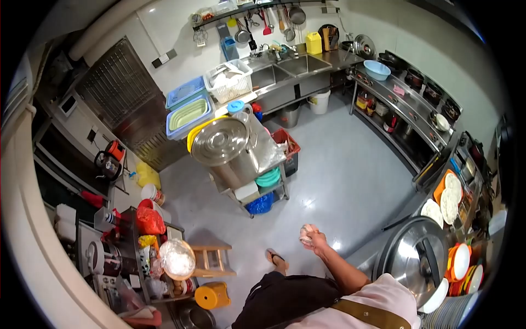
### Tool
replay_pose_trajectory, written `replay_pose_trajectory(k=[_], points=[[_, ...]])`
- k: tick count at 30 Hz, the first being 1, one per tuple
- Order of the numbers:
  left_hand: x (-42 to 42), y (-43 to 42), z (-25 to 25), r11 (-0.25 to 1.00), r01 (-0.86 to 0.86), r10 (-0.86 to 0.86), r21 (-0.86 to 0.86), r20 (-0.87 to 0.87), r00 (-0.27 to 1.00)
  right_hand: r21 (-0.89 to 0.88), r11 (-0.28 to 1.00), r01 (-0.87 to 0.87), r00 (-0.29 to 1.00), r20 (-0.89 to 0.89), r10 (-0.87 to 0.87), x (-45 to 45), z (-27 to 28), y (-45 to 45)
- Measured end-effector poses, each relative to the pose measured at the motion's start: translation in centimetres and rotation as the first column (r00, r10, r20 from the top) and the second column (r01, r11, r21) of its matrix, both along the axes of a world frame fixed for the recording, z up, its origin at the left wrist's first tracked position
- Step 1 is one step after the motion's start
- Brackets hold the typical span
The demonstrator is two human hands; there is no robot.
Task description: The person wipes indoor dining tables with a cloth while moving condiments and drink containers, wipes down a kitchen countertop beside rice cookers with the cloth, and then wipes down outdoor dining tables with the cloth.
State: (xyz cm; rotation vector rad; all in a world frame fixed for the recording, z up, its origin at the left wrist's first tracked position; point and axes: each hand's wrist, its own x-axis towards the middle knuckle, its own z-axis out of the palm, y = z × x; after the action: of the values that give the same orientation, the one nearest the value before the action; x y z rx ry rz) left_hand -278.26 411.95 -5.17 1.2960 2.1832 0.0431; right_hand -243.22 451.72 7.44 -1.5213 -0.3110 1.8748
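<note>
My right hand (315, 240) is closed around a crumpled whitish-pink cloth (305, 234), held out in front of my body above the grey floor. Folds of the cloth stick out past the fingers. My left hand is out of view. A foot in a sandal (277, 256) shows below, to the left of the hand.
A steel table (267, 143) bearing a large lidded pot (222, 143) stands ahead. Sinks (304, 64) line the back wall. A steel counter (402, 104) runs along the right. A wooden stool (212, 260) and yellow stool (212, 296) stand at left; a big lidded cooker (408, 252) is close right.
</note>
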Motion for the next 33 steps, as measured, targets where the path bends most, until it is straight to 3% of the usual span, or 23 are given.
replay_pose_trajectory(k=[2, 5, 7, 9, 10, 11, 12, 13, 15, 17, 18, 19, 20, 21, 22, 25, 29, 31, 33], points=[[-1.4, 5.0, -1.0, 0.999, 0.012, -0.013, -0.05, -0.016, 1.0, 0.032, 0.998, 0.059, 0.996, 0.06, -0.061, -0.8, 0.6, 6.6], [-4.1, 11.0, -2.1, 0.993, 0.076, -0.08, -0.086, -0.055, 0.995, 0.226, 0.974, 0.005, 0.978, 0.2, -0.052, -2.9, 0.4, 15.3], [-5.9, 15.2, -1.9, 0.985, 0.143, -0.152, -0.093, -0.096, 0.984, 0.366, 0.93, -0.025, 0.986, 0.16, -0.037, -4.4, 0.1, 22.3], [-7.9, 19.3, -1.2, 0.983, 0.175, -0.18, -0.053, -0.116, 0.977, 0.48, 0.877, 0.02, 0.985, 0.139, -0.098, -7.4, 5.4, 27.4], [-8.1, 21.2, -0.4, 0.975, -0.21, 0.183, 0.067, 0.283, 0.941, 0.484, 0.875, -0.009, 0.992, 0.116, -0.053, -8.1, 4.8, 31.1], [-8.2, 23.2, 0.5, 0.796, -0.599, 0.412, 0.088, 0.647, 0.642, 0.487, 0.87, -0.081, 0.955, 0.288, -0.072, -9.3, 4.9, 34.4], [-8.2, 25.6, 1.2, 0.508, -0.856, 0.439, -0.091, 0.883, 0.166, 0.57, 0.813, -0.119, 0.933, 0.343, -0.104, -10.2, 5.1, 37.1], [-8.5, 27.4, 2.0, 0.534, -0.846, 0.447, -0.02, 0.855, 0.262, 0.599, 0.793, -0.107, 0.945, 0.311, -0.107, -11.2, 5.9, 39.0], [-7.9, 29.7, 3.7, 0.473, -0.881, 0.433, 0.013, 0.868, 0.245, 0.677, 0.675, -0.294, 0.913, 0.409, -0.013, -12.5, 5.8, 43.2], [-5.5, 30.7, 4.8, 0.369, -0.929, 0.488, -0.031, 0.857, 0.165, 0.613, 0.719, -0.328, 0.93, 0.345, 0.13, -14.2, 5.2, 46.5], [-4.3, 31.1, 5.0, 0.315, -0.948, 0.513, -0.051, 0.849, 0.125, 0.64, 0.723, -0.26, 0.953, 0.292, 0.085, -15.4, 3.9, 47.7], [-4.4, 30.1, 5.1, 0.365, -0.835, 0.165, -0.411, 0.912, -0.376, 0.585, 0.748, -0.313, 0.922, 0.377, 0.091, -15.8, 2.1, 49.0], [-2.1, 29.7, 3.3, 0.516, -0.853, 0.347, -0.079, 0.93, 0.124, 0.525, 0.772, -0.358, 0.883, 0.46, 0.097, -16.1, 0.0, 50.2], [0.1, 29.4, 2.4, 0.667, -0.728, 0.478, 0.157, 0.659, 0.58, 0.462, 0.794, -0.395, 0.837, 0.538, 0.103, -16.8, -3.1, 51.7], [2.2, 28.9, 1.8, 0.809, -0.578, 0.51, 0.105, 0.362, 0.78, 0.361, 0.797, -0.485, 0.782, 0.588, 0.209, -16.7, -11.2, 54.5], [6.7, 29.2, 1.6, 0.803, -0.593, 0.583, -0.059, 0.285, 0.761, 0.192, 0.746, -0.637, 0.481, 0.856, 0.191, -15.2, -6.8, 55.2], [10.3, 29.6, 1.8, 0.721, -0.682, 0.672, -0.12, 0.359, 0.648, 0.391, 0.559, -0.731, 0.506, 0.861, 0.06, -17.3, -4.6, 56.7], [11.8, 29.8, 2.1, 0.673, -0.729, 0.703, -0.124, 0.413, 0.579, 0.258, 0.415, -0.872, 0.32, 0.944, 0.086, -19.2, -2.1, 57.2], [12.6, 29.6, 2.1, 0.604, -0.791, 0.709, -0.102, 0.522, 0.474, 0.056, 0.428, -0.902, 0.135, 0.978, 0.157, -22.2, -2.3, 58.6]])
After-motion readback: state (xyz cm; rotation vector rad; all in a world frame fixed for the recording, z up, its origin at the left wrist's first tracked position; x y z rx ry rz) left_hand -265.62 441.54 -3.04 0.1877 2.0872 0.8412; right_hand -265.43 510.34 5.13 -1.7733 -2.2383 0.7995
